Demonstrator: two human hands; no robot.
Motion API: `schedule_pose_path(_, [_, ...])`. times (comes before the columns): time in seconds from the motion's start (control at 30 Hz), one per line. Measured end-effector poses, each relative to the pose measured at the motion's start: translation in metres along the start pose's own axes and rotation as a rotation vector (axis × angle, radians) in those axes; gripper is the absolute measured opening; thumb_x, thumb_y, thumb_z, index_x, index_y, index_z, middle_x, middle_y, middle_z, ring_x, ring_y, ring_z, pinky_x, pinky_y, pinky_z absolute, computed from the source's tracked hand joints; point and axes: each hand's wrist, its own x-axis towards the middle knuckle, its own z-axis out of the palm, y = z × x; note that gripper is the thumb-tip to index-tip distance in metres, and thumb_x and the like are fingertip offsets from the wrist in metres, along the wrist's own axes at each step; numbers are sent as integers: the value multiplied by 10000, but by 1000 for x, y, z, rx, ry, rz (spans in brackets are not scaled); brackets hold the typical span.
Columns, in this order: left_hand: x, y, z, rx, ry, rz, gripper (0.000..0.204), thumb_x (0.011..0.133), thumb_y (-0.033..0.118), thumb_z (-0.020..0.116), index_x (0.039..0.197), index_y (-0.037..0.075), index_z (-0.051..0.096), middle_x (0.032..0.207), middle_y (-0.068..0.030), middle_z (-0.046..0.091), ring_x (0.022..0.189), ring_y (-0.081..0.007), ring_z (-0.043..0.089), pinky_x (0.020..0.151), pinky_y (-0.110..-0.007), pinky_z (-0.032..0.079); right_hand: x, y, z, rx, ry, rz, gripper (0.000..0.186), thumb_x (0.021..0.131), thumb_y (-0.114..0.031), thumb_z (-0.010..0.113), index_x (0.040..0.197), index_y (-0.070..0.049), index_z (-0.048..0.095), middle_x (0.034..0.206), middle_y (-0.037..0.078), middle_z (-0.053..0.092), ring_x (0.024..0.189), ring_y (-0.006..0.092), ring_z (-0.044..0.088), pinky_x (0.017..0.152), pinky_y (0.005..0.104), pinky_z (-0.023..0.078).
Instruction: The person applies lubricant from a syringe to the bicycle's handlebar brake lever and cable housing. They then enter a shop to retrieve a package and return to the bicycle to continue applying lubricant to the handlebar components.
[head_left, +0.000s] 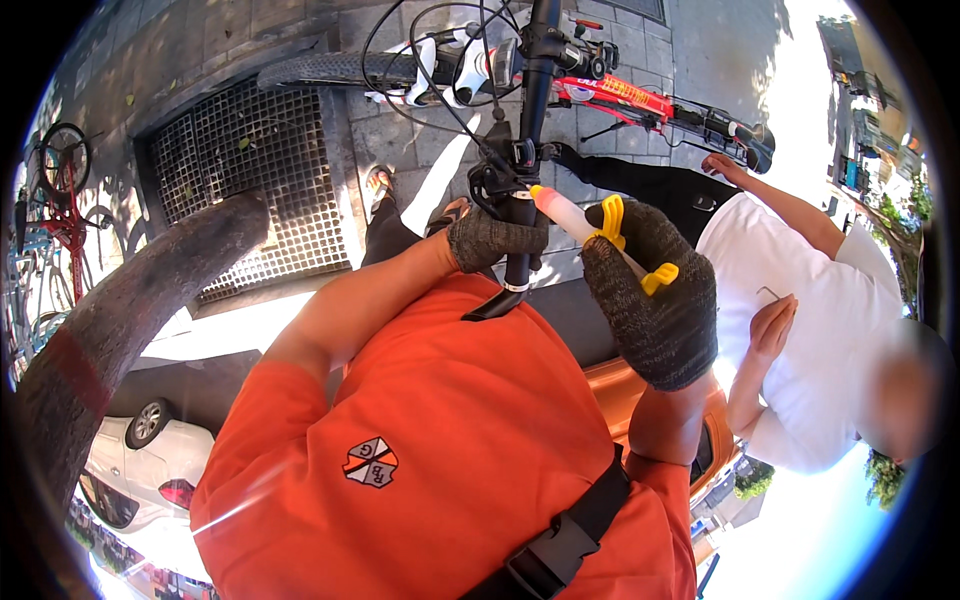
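Observation:
My left hand [490, 240], in a dark fingerless glove, wraps round the black handlebar [517, 273] just below the brake lever assembly [495, 175]. My gloved right hand [650, 305] grips a translucent syringe [562, 215] with yellow finger grips [612, 222]. The syringe's orange-yellow tip meets the lever assembly, though the exact connection is too small to make out. Black cables [430, 80] loop up from the bar. Beyond them a bicycle with a red frame [620, 95] and a white fork [425, 70] extends across the paving.
A person in a white T-shirt [780, 260] stands close at the right, holding a hex key [768, 291]. A tree trunk [130, 285] rises at the left beside a metal grate [175, 150]. Other bicycles [65, 225], a white car [150, 470] and an orange vehicle [610, 385] are nearby.

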Motion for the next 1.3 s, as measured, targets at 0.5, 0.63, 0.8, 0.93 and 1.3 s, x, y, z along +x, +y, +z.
schedule_pose_path(0.5, [1, 1, 2, -16, -1, 7, 371, 865, 141, 838, 1185, 37, 682, 989, -96, 734, 814, -238, 746, 749, -400, 637, -3, 2, 4, 3, 70, -30, 341, 925, -196, 768, 1215, -25, 712, 928, 197, 777, 843, 310, 796, 716, 369, 609])
schedule_pose_path(0.63, [-1, 1, 4, 22, 41, 29, 406, 852, 161, 837, 1202, 43, 668, 982, -99, 730, 837, -235, 743, 750, -405, 641, -3, -14, 1, -27, 8, 77, 360, 952, -117, 776, 1277, 10, 690, 1072, 106, 764, 945, 125, 705, 849, 284, 569])
schedule_pose_path(0.8, [-24, 31, -8, -271, -208, -78, 670, 789, 194, 907, 1378, 62, 618, 1226, -181, 715, 1145, -357, 698, 998, -521, 562, -6, -19, 2, -67, 18, 33, 354, 948, -117, 781, 1265, 13, 694, 1046, 113, 768, 920, 140, 716, 839, 287, 572])
schedule_pose_path(0.93, [-20, 21, -19, -549, -349, -199, 845, 735, 261, 960, 1462, 75, 570, 1380, -219, 654, 1314, -428, 609, 1127, -588, 459, -8, -20, 2, -47, 30, 56, 347, 950, -127, 782, 1255, 14, 698, 1004, 114, 769, 869, 141, 720, 802, 288, 573])
schedule_pose_path(1.3, [-1, 3, -27, -270, -308, -109, 644, 774, 258, 940, 1304, 32, 654, 1149, -154, 737, 1052, -319, 734, 939, -482, 607, -4, -27, -1, -90, 17, 83, 359, 948, -150, 788, 1251, 17, 697, 963, 119, 769, 827, 147, 725, 770, 293, 576])
